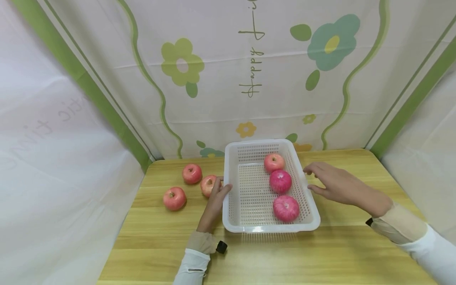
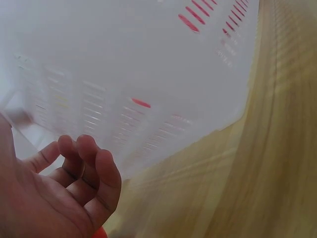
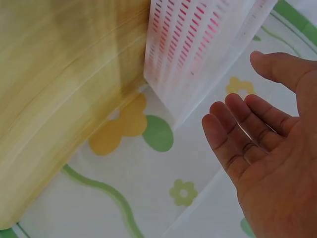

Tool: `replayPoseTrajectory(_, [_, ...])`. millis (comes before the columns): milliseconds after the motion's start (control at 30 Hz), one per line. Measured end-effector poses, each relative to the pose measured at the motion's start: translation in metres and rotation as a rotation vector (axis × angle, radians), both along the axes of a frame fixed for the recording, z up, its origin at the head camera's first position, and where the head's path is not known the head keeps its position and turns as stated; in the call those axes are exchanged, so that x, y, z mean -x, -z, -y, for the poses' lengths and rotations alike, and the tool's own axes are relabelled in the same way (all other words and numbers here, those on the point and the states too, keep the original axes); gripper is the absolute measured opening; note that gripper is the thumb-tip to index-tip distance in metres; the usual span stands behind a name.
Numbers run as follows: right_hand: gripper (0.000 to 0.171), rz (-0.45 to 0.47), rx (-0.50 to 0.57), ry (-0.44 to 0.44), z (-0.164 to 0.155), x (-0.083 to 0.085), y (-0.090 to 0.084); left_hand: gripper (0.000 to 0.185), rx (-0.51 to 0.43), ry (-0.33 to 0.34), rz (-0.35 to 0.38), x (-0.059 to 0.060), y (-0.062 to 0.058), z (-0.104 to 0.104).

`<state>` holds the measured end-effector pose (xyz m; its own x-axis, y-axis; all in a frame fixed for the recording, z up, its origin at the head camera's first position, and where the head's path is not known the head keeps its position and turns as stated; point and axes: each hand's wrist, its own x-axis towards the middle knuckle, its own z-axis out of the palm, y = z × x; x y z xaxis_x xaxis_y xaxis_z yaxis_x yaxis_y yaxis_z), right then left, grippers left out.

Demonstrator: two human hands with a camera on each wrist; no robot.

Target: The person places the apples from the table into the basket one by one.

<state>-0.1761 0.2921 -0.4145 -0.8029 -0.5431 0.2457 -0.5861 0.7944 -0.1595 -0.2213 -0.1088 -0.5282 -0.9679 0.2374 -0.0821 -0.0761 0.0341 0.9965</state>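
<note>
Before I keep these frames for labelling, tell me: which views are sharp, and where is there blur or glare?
Head view: sharp and evenly lit, with a small glare spot on the basket rim's near edge and soft shadows under it. Left wrist view: basket wall and table smeared, left hand fairly clear. Right wrist view: table streaked with blur, right hand sharper.

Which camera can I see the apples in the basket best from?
The head view. It looks down into the white basket, so all three pink-red fruits show whole, in a row along its right side. The left wrist and right wrist views only catch red glimpses through the slots in the basket's wall.
</note>
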Motion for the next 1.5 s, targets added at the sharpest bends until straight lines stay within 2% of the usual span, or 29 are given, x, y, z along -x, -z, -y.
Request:
replayPoseTrajectory(233, [0.045, 0.010, 0.046, 0.060, -0.012, 0.003, 0.007, 0.041, -0.021, -0.004, 0.002, -0.002, 0.000, 0.001])
replayPoseTrajectory(533, [0.044, 0.028, 0.110, 0.142, -0.012, 0.008, 0.014, 0.041, -0.038, 0.002, -0.001, -0.002, 0.002, 0.000])
replayPoseTrajectory(900, [0.040, 0.052, 0.312, 0.227, -0.010, 0.012, 0.030, 0.040, -0.045, 0.004, 0.000, -0.002, 0.002, -0.001])
replayPoseTrajectory(1267, [0.051, 0.184, 0.450, 0.316, 0.001, 0.022, 0.045, 0.041, -0.042, 0.003, -0.002, -0.002, 0.000, -0.001])
replayPoseTrajectory(1500, [0.058, 0.257, 0.500, 0.377, 0.007, 0.027, 0.055, 0.039, -0.023, 0.002, -0.008, -0.001, 0.001, 0.000])
